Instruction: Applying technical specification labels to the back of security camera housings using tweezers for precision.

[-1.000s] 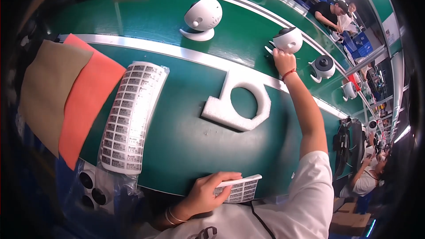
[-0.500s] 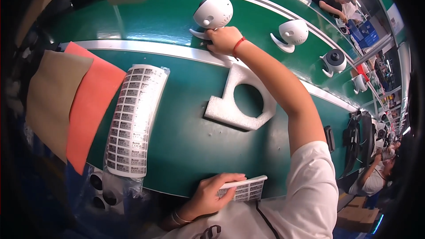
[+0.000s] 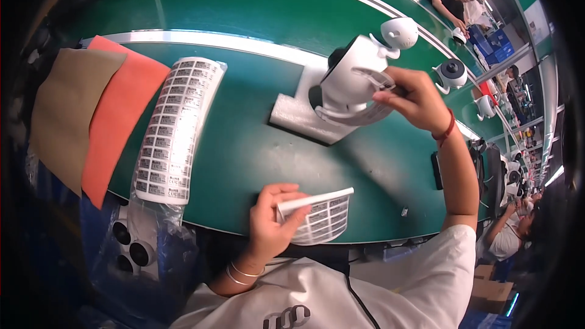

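My right hand grips a white dome-shaped camera by its round base and holds it tilted above a white foam block on the green table. My left hand holds a small sheet of printed labels near the table's front edge. A long strip of label sheets lies to the left on the table.
More white cameras stand on the green conveyor belt beyond. Tan and orange mats lie at far left. A bag of white parts hangs below the table edge. Other people work at the far right.
My right hand took a white camera from the conveyor and brought it back over the foam block. My left hand lifted the label sheet slightly.
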Action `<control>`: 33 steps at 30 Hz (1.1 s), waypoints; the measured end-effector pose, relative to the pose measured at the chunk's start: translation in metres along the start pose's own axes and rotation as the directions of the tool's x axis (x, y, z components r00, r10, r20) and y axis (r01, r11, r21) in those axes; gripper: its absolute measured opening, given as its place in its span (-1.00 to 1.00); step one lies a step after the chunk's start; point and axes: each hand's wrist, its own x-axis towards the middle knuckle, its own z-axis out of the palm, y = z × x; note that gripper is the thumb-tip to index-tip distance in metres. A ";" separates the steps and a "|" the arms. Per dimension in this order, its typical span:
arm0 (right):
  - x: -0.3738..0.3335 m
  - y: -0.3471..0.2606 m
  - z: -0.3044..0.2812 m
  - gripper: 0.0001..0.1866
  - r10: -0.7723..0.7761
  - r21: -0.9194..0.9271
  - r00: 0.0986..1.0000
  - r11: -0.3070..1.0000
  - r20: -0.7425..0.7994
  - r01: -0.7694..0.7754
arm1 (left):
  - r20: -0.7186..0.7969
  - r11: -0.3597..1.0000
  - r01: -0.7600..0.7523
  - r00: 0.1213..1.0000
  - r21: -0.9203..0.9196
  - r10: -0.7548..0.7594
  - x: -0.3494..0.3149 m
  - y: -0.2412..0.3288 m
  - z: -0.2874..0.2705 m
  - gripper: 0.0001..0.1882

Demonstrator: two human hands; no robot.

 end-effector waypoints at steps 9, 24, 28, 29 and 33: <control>-0.080 -0.040 0.054 -0.40 -0.095 -0.106 0.959 0.992 -0.267 0.069 | -0.145 0.999 -0.015 0.989 0.038 0.020 -0.001 0.001 0.009 -0.77; -0.142 -0.052 0.126 -0.92 0.104 0.343 0.959 0.939 -0.262 -0.008 | 0.083 0.990 0.043 0.996 -0.136 -0.032 0.000 0.002 0.003 -0.84; -0.151 -0.032 0.140 -0.89 0.146 0.321 0.868 0.947 -0.475 0.016 | 0.008 0.998 -0.017 1.000 -0.056 0.017 -0.001 -0.001 0.007 -0.90; -0.152 -0.025 0.145 -0.81 0.285 0.530 0.769 0.844 -0.572 0.081 | 0.004 0.999 -0.028 1.000 -0.043 0.028 -0.001 -0.002 0.006 -0.91; -0.177 -0.009 0.128 -0.80 0.208 0.196 0.713 0.975 -0.670 -0.101 | -0.009 0.994 -0.093 0.996 -0.063 0.092 0.003 -0.004 0.010 -0.87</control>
